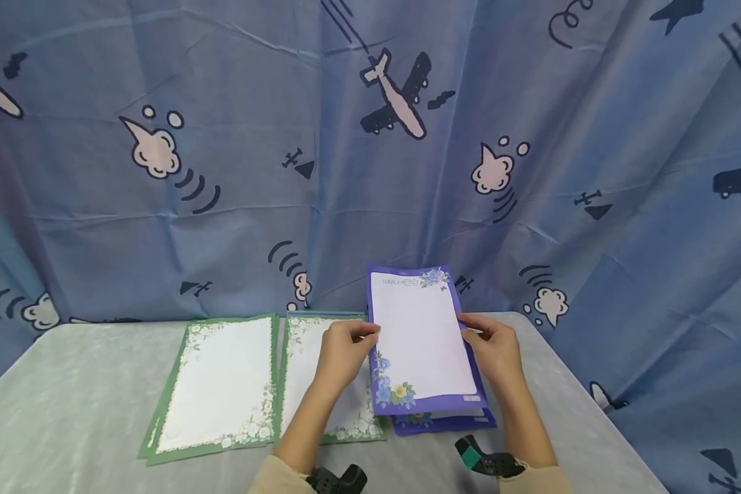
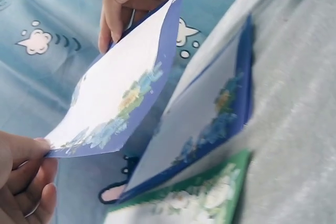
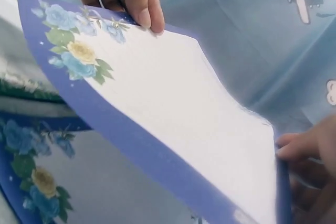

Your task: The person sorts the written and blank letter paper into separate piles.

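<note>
A sheet of paper (image 1: 420, 336) with a purple border and blue and yellow flowers is held raised between both hands. My left hand (image 1: 344, 350) pinches its left edge between thumb and fingers; my right hand (image 1: 495, 350) pinches the right edge. In the left wrist view the sheet bows slightly, and the left hand (image 2: 23, 174) grips a corner area. Beneath it lies a purple-bordered stack (image 2: 199, 114) of the same pattern. The right wrist view shows the right hand (image 3: 310, 166) at the sheet's edge, with the stack (image 3: 105, 177) below.
Left of the purple stack lie green-bordered sheets with white flowers: one pile (image 1: 222, 384) at far left, another (image 1: 309, 350) in the middle, partly behind the left forearm. They rest on a grey-white table (image 1: 68, 398). A blue curtain (image 1: 241, 137) with airplane prints hangs behind.
</note>
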`<state>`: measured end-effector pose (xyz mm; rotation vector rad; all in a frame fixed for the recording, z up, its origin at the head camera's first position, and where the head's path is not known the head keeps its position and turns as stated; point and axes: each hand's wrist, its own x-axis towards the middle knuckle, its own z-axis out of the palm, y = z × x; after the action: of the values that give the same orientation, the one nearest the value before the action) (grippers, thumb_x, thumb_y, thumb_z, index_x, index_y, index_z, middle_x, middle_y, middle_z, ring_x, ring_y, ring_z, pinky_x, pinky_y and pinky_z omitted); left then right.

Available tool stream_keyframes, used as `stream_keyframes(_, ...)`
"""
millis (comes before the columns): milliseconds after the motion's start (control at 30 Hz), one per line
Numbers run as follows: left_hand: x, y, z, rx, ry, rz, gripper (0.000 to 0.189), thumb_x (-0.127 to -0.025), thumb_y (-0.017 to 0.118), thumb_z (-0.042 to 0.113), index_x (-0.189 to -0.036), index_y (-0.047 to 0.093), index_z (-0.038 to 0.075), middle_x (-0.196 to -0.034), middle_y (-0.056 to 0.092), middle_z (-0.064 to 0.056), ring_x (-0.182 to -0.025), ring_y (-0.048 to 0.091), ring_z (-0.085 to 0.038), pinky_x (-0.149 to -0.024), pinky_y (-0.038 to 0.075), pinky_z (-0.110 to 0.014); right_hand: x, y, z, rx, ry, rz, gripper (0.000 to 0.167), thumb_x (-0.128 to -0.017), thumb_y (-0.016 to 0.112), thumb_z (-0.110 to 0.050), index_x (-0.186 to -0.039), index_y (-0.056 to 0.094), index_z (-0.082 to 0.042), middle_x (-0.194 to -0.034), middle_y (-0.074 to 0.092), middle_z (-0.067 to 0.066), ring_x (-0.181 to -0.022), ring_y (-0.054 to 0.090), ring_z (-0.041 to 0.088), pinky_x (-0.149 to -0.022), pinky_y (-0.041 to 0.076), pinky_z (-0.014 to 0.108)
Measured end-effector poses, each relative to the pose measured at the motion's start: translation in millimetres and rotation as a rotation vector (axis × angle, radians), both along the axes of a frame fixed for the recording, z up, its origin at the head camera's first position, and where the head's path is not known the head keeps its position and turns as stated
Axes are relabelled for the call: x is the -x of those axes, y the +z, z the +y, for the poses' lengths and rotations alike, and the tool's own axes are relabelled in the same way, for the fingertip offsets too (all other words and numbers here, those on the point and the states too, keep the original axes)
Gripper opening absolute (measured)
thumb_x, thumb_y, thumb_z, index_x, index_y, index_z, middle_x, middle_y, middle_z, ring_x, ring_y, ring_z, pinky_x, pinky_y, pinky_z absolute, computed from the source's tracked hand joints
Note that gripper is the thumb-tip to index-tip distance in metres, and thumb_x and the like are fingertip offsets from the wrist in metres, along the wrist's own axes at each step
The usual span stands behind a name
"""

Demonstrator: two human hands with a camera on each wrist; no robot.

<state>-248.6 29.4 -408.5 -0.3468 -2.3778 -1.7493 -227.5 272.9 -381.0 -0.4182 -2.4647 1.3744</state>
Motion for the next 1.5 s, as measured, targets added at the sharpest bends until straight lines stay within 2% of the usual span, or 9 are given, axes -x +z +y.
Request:
stream_keyframes(100, -0.3, -6.4, 2.3, 0.03, -0.01, -0.004, 0.015, -0.093, 0.069, 0.009, -0.104, 0.08, 0.007, -0.1, 0.078, -0.009, -0.089, 0.071, -0.021, -0.075, 0.057, -0.031, 5.2, -10.0, 1.9, -0.027, 0.01, -0.011, 0.034, -0.101, 0.055, -0.006, -0.133, 0.066, -0.006, -0.138, 0.063, 0.017, -0.108, 0.059, 0.025, -0.078, 0.053, 0.021)
stream_keyframes(267, -1.2, -20.1, 8.5, 0.102, -0.021, -0.001, 0.015, -0.093, 0.068, 0.008, -0.104, 0.079, 0.005, -0.099, 0.078, -0.01, -0.08, 0.068, -0.015, -0.065, 0.053, -0.025, 8.3, -15.5, 0.9, 0.005, 0.06, -0.053, 0.035, -0.1, 0.053, -0.004, -0.133, 0.065, -0.002, -0.14, 0.061, 0.022, -0.114, 0.058, 0.03, -0.08, 0.049, 0.018)
stream_keyframes(367, -2.6, -29.3, 13.1, 0.143, -0.029, 0.005, 0.016, -0.093, 0.067, 0.008, -0.103, 0.079, 0.004, -0.097, 0.078, -0.01, -0.075, 0.066, -0.012, -0.06, 0.049, -0.022, 11.8, -24.3, 3.3, -0.023, 0.056, -0.063, 0.034, -0.1, 0.053, -0.004, -0.131, 0.066, 0.0, -0.137, 0.062, 0.024, -0.116, 0.059, 0.033, -0.087, 0.053, 0.027)
stream_keyframes(500, -4.0, -38.5, 17.6, 0.19, -0.031, 0.007, 0.016, -0.092, 0.067, 0.007, -0.103, 0.079, 0.004, -0.097, 0.078, -0.01, -0.078, 0.071, -0.016, -0.064, 0.054, -0.025, 14.9, -37.2, 7.3, -0.064, 0.051, -0.052, 0.033, -0.097, 0.055, -0.001, -0.127, 0.068, 0.003, -0.132, 0.064, 0.028, -0.116, 0.061, 0.038, -0.095, 0.054, 0.045)
stream_keyframes(600, -4.1, -43.0, 20.0, 0.225, -0.024, 0.01, 0.016, -0.09, 0.069, 0.007, -0.103, 0.079, 0.004, -0.096, 0.078, -0.01, -0.08, 0.071, -0.018, -0.068, 0.055, -0.028, 15.8, -44.7, 9.8, -0.074, 0.05, -0.05, 0.033, -0.096, 0.055, -0.001, -0.126, 0.068, 0.004, -0.131, 0.064, 0.028, -0.115, 0.062, 0.039, -0.097, 0.052, 0.048)
stream_keyframes(967, -5.4, -54.9, 26.0, 0.337, 0.007, 0.053, 0.017, -0.082, 0.075, 0.007, -0.099, 0.08, 0.006, -0.088, 0.077, -0.007, -0.072, 0.064, -0.013, -0.062, 0.048, -0.026, 16.5, -65.6, 16.5, -0.273, 0.017, 0.0, 0.032, -0.09, 0.056, 0.0, -0.117, 0.074, 0.002, -0.118, 0.072, 0.025, -0.099, 0.07, 0.036, -0.084, 0.057, 0.047)
stream_keyframes(1267, -6.2, -59.7, 26.6, 0.355, 0.035, 0.135, 0.021, -0.073, 0.082, 0.003, -0.094, 0.079, 0.004, -0.088, 0.068, -0.006, -0.071, 0.056, -0.009, -0.063, 0.045, -0.024, 16.3, -73.8, 14.3, -0.381, -0.023, -0.059, 0.033, -0.091, 0.058, 0.0, -0.121, 0.072, 0.001, -0.108, 0.074, 0.022, -0.091, 0.067, 0.03, -0.082, 0.053, 0.048)
stream_keyframes(1400, -6.3, -60.2, 28.2, 0.346, 0.03, 0.135, 0.022, -0.074, 0.082, 0.003, -0.095, 0.078, 0.004, -0.093, 0.071, -0.008, -0.072, 0.056, -0.01, -0.065, 0.046, -0.025, 15.6, -75.3, 14.7, -0.406, -0.035, -0.057, 0.033, -0.09, 0.061, -0.002, -0.122, 0.071, 0.002, -0.112, 0.073, 0.023, -0.095, 0.068, 0.034, -0.085, 0.052, 0.051)
stream_keyframes(1500, -5.2, -59.8, 28.2, 0.328, 0.027, 0.113, 0.022, -0.075, 0.08, 0.001, -0.097, 0.078, 0.003, -0.084, 0.07, -0.005, -0.066, 0.053, -0.007, -0.062, 0.044, -0.023, 15.8, -75.3, 14.1, -0.421, -0.034, -0.057, 0.035, -0.09, 0.063, -0.005, -0.124, 0.069, 0.003, -0.118, 0.071, 0.025, -0.103, 0.068, 0.039, -0.09, 0.052, 0.054)
